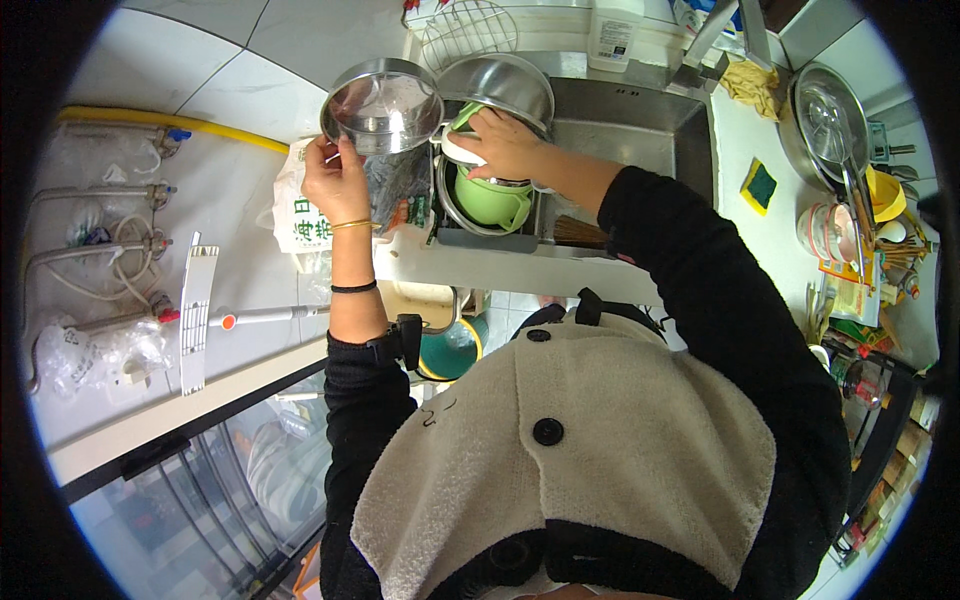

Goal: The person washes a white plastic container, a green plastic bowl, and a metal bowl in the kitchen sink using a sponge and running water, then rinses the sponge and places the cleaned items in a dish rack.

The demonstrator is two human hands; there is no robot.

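Observation:
My left hand (334, 176) grips the lower edge of a round steel pan (384, 109), raised and tilted at the left of the sink. My right hand (504, 146) has its fingers spread over a white and green item (459, 144) in the stacked dishes; whether it grips this item I cannot tell. Under that hand lies a green bowl (491, 206) with a handle, inside a metal vessel at the sink's left side. Behind them a large steel bowl (499, 82) leans tilted, its lower part hidden by the dishes and my hand.
The steel sink (694, 139) has a faucet (701, 52) at its back right. A yellow-green sponge (759, 186), a yellow cloth (750, 86), steel pans (791, 142) and stacked bowls (817, 232) are on the right counter. A white plastic bottle (613, 37) stands behind the sink. A printed bag (300, 217) hangs left.

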